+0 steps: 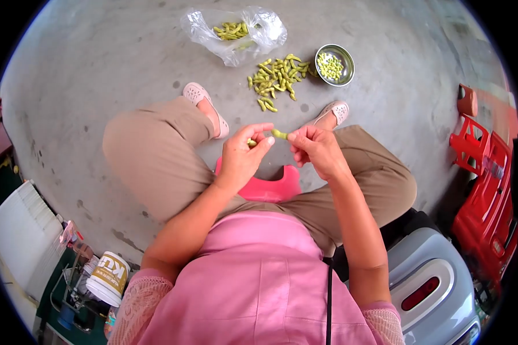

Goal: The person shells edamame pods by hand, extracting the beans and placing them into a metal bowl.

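Observation:
A green bean pod (280, 134) is pinched at its right end by my right hand (316, 148), between thumb and fingers. Its left end lies close to the fingertips of my left hand (245, 154), whose curled fingers hold beans or pods (251, 142). Beyond my hands, a loose pile of green pods (279, 76) lies on the floor. To its right stands a round metal bowl (349, 70) with shelled beans (330, 66) inside. A clear plastic bag (265, 29) with more pods (231, 31) lies open behind the pile.
My feet in light shoes (197, 94) flank the pile. A pink stool (270, 187) is beneath me. Red plastic stools (472, 145) stand at the right, above a grey vehicle part (431, 253). At the lower left are a white bucket (108, 278) and a rack of things.

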Action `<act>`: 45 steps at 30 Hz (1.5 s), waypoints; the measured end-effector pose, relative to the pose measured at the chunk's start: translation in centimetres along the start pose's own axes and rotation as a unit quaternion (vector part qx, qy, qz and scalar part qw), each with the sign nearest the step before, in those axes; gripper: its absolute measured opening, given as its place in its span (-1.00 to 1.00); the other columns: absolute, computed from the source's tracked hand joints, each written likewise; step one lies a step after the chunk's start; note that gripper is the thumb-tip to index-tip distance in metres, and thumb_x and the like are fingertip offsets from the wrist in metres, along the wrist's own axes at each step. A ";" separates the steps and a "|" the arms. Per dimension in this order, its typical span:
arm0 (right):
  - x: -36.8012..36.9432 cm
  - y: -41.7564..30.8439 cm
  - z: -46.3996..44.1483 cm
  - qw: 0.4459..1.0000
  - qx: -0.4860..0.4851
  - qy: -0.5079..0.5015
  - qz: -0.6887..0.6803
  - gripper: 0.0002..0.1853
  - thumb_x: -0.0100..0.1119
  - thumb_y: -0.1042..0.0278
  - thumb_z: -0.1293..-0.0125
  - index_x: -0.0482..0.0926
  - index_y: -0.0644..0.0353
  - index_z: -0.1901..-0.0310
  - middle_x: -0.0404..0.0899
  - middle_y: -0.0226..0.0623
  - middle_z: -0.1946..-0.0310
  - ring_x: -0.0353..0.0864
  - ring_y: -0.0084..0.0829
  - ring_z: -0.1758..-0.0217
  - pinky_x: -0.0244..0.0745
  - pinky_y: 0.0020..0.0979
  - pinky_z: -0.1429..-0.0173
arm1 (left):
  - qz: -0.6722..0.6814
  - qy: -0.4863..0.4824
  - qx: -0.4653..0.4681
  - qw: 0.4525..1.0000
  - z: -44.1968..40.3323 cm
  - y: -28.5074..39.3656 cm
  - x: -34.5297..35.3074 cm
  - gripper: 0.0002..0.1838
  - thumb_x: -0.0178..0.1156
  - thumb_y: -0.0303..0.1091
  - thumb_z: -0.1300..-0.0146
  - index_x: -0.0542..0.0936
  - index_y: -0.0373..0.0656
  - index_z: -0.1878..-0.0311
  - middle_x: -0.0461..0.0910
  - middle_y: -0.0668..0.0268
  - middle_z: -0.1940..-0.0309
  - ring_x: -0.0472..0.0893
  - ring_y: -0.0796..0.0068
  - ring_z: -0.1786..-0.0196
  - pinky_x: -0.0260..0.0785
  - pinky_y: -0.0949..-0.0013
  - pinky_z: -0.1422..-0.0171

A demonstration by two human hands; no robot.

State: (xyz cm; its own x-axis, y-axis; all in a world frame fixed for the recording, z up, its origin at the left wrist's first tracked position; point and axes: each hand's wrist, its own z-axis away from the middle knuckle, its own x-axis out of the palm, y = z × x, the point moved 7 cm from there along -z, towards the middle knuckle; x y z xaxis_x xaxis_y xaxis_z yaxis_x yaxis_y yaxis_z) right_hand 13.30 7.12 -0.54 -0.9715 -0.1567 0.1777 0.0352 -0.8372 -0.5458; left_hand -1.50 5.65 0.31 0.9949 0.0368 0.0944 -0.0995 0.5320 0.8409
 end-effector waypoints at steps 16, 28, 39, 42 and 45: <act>-1.5 4.6 -1.8 0.996 -0.042 0.038 -0.065 -0.86 0.05 0.39 0.01 0.42 0.26 0.59 0.35 -0.38 0.73 0.23 -0.62 0.78 0.09 -0.59 0.75 | -0.322 -0.086 0.233 0.914 2.4 0.3 3.3 -0.77 0.16 -0.44 0.00 0.51 -0.26 0.22 0.42 0.27 0.54 0.41 0.55 0.52 0.28 0.52 0.43; 0.2 5.2 -1.5 0.988 -0.010 -0.090 -0.129 -0.90 0.05 0.39 -0.08 0.45 0.23 0.47 0.46 -0.40 0.61 0.35 -0.64 0.71 0.27 -0.61 0.68 | -0.393 -0.029 0.304 0.867 2.6 0.1 2.0 -0.81 0.16 -0.43 0.00 0.52 -0.27 0.28 0.45 0.18 0.54 0.46 0.32 0.52 0.30 0.41 0.43; 0.6 5.0 -0.7 0.985 -0.044 -0.101 -0.131 -0.90 0.02 0.42 -0.08 0.41 0.22 0.52 0.33 -0.48 0.70 0.12 -0.72 0.79 -0.01 -0.66 0.76 | -0.352 -0.035 0.344 0.870 3.7 1.8 2.2 -0.81 0.15 -0.43 -0.01 0.53 -0.25 0.26 0.43 0.21 0.57 0.44 0.38 0.56 0.27 0.45 0.46; 1.0 5.0 -0.4 0.977 -0.047 -0.118 -0.172 -0.92 0.00 0.44 -0.06 0.41 0.23 0.51 0.26 -0.52 0.73 0.06 -0.73 0.80 -0.08 -0.66 0.76 | -0.320 -0.049 0.329 0.887 3.4 1.2 2.2 -0.82 0.16 -0.43 -0.01 0.53 -0.25 0.28 0.44 0.21 0.58 0.44 0.41 0.58 0.26 0.46 0.48; 1.2 4.8 -0.2 0.969 -0.048 -0.143 -0.197 -0.92 0.00 0.43 -0.07 0.42 0.23 0.49 0.27 -0.52 0.72 0.08 -0.73 0.79 -0.06 -0.66 0.75 | -0.329 -0.040 0.307 0.892 3.3 0.6 2.2 -0.83 0.16 -0.42 -0.01 0.53 -0.26 0.30 0.45 0.21 0.58 0.45 0.43 0.57 0.26 0.47 0.48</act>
State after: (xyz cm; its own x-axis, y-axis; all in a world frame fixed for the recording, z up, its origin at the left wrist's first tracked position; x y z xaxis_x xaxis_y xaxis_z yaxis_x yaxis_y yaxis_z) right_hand 12.22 3.00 -3.12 -0.7993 0.0147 0.6007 -0.3610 -0.8110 -0.4605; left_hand 0.57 3.23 2.79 0.8395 -0.1867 -0.5103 0.4894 -0.1483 0.8594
